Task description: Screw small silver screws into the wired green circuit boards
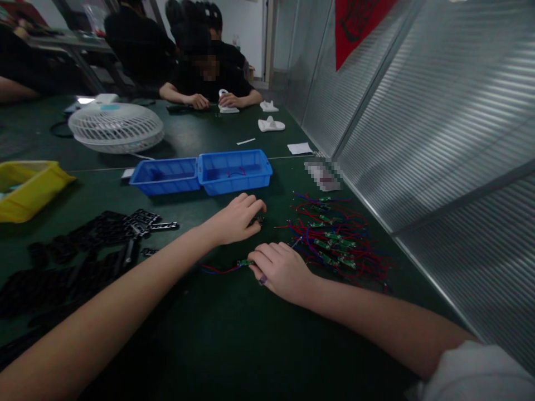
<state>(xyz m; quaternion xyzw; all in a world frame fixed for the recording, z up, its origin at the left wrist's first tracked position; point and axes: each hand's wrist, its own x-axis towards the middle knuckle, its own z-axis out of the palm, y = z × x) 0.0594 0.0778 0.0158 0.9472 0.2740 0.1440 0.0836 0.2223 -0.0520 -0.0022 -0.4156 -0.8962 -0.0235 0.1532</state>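
My left hand (240, 220) is low over the table, thumb and fingers curled round small dark bits (259, 220) too small to name. Closer to me, my right hand (284, 273) is closed, its fingertips at the end of a small green circuit board (243, 263). Red and blue wires (219, 270) trail leftward from that board. A thin metal shaft (296, 242) pokes out beyond the right knuckles, and something purple (263, 280) shows under the fingers; whether they are one tool I cannot tell. Right of this hand lies a heap of wired circuit boards (334, 239).
Black plastic parts (104, 228) cover the left side. Two blue bins (234, 172) stand ahead, a yellow bin (33, 189) at far left. Behind are a white fan (115, 128), white parts (271, 125) and a person (209, 78) working. A ribbed partition (418, 139) borders the right.
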